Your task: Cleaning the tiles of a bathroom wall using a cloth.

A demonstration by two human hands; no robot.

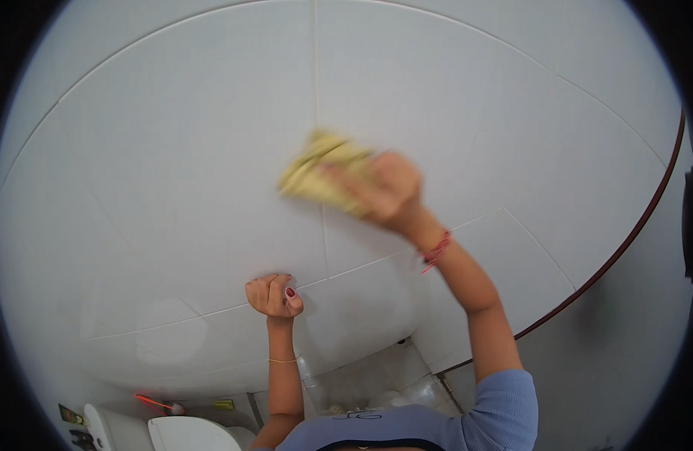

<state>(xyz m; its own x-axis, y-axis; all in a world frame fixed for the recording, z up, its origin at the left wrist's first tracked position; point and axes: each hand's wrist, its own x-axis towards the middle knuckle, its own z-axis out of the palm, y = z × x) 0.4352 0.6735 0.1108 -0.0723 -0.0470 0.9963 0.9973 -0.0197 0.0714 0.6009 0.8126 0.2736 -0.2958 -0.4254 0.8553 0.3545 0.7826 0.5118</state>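
Observation:
A folded yellow cloth (320, 171) is in my right hand (395, 188), its fingers spread over it and the cloth flat against the white tiled wall (211, 135). Motion blurs both the hand and the cloth. A red string bracelet (435, 252) circles that wrist. Lower and to the left, my left hand (273, 296) is raised near the wall beside a horizontal grout line. Its fingers are curled into a loose fist with the thumb alongside, and nothing shows in them. I cannot tell whether this hand touches the tiles.
A white toilet (185, 434) stands at the lower left. Behind it lies a brush with an orange-red handle (151, 400), with a small yellow-green item (224, 404) nearby. Dark brown trim (624, 252) borders the tiles at the right. A dark object (692, 224) sits at the far right.

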